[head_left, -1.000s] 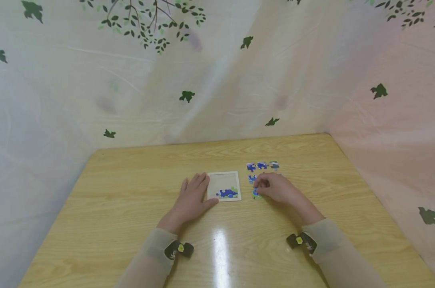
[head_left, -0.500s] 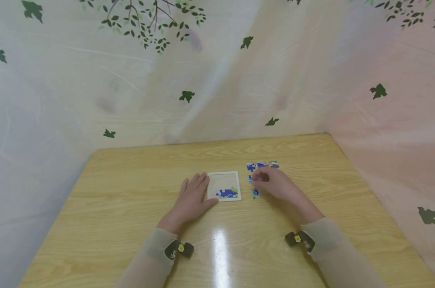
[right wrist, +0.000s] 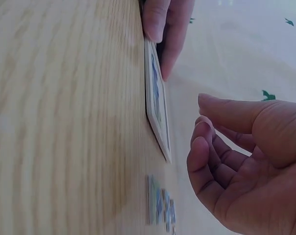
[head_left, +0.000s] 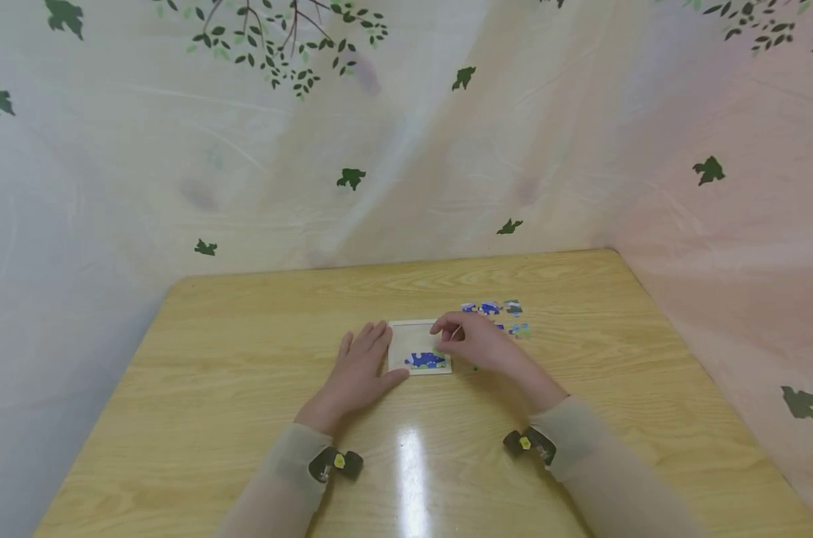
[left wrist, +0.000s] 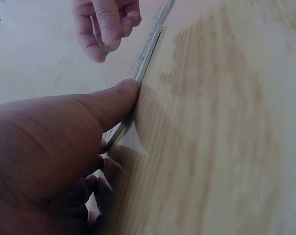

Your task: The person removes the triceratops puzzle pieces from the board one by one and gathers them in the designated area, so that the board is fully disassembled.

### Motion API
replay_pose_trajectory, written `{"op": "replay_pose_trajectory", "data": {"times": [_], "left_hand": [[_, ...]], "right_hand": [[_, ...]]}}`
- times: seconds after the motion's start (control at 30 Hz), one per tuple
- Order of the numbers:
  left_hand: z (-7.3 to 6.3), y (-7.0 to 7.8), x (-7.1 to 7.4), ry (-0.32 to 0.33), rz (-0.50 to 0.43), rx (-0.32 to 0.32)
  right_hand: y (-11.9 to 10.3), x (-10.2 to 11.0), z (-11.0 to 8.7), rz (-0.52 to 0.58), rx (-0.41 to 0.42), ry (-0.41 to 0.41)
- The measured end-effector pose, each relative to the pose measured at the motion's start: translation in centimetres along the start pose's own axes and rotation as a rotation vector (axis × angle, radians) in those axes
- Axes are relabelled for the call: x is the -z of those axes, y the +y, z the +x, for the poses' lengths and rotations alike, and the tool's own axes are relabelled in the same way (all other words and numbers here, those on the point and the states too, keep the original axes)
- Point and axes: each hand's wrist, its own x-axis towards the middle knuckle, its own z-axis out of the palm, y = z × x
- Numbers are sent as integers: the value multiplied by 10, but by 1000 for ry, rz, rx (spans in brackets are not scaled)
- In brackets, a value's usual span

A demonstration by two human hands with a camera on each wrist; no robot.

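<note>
A square, pale-framed puzzle tray (head_left: 413,372) lies on the table, with joined blue and green pieces (head_left: 425,360) along its near side. My left hand (head_left: 353,377) rests at its left side, fingers extended to the far left corner. The thumb (left wrist: 116,98) touches the near edge in the left wrist view. Over the tray's right edge, my right hand (head_left: 477,344) pinches a puzzle piece (left wrist: 94,25), seen only as a thin pale edge between thumb and fingers. In the right wrist view those fingertips (right wrist: 203,105) are above the tray, the piece hidden.
Loose puzzle pieces (head_left: 490,308) lie in rows right of the tray, some covered by my right hand. The wooden table (head_left: 245,321) meets a pale cloth backdrop (head_left: 406,149) printed with leaves behind and at the sides.
My right hand has moved left from the loose pieces to above the tray's right edge, with a puzzle piece pinched. The left hand has stayed on the tray.
</note>
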Motion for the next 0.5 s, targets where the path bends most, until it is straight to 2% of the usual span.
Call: {"op": "replay_pose_trajectory", "data": {"times": [0.27, 0.5], "left_hand": [[2, -5, -4, 7, -7, -12], [3, -8, -6, 35, -16, -37]], "right_hand": [[-12, -16, 13, -18, -7, -72], [-12, -26, 19, -97, -23, -109]]}}
